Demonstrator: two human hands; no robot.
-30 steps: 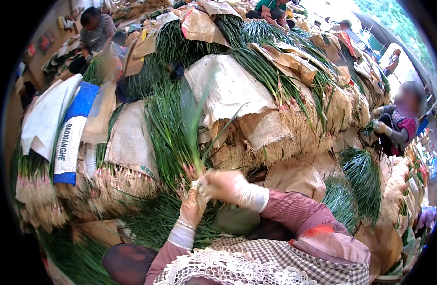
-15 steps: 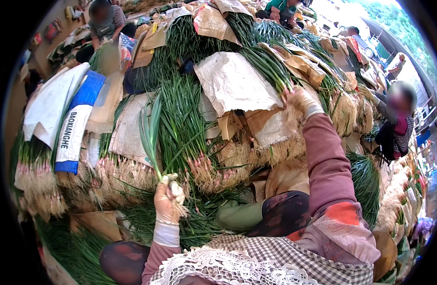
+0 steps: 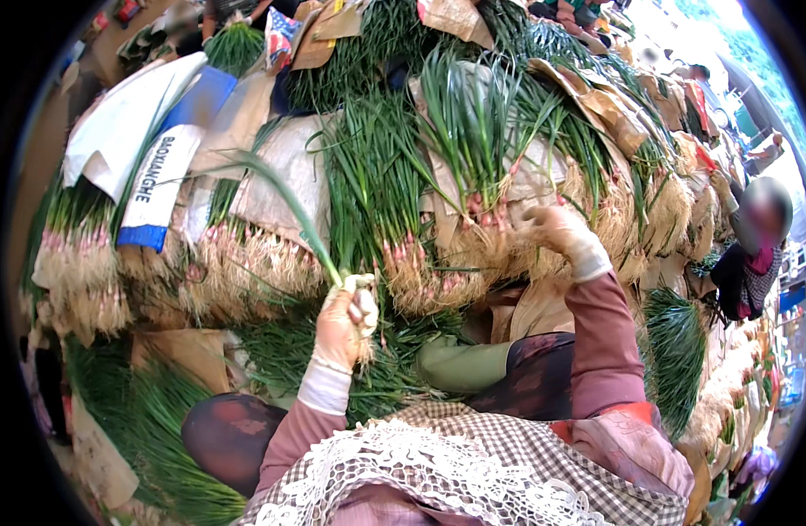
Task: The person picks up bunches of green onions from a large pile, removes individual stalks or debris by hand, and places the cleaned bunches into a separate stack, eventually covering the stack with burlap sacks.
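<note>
My left hand (image 3: 344, 329), in a pale glove, is closed round the base of a green garlic stalk (image 3: 291, 206). Its long leaf leans up to the left, and a few roots hang below my fingers. To the right, my gloved right hand (image 3: 561, 235) has its fingers apart and partly curled, with nothing seen in them. Just beyond its fingertips, a loose bunch of green garlic (image 3: 473, 123) lies fanned on a pale sack, pinkish bases and pale roots toward me. Another thick bunch (image 3: 377, 175) lies to its left.
Rows of rooted bunches under a white sheet (image 3: 127, 123), a blue-and-white sack (image 3: 166, 175) and brown paper cover the heap in front. Loose green leaves (image 3: 157, 421) lie by my knees. A co-worker (image 3: 754, 245) sits at the right; other people are at the far side.
My right hand has let go of the bunch, now spread on the sack, and drawn back toward me. My left hand still grips its stalk. The view has shifted.
</note>
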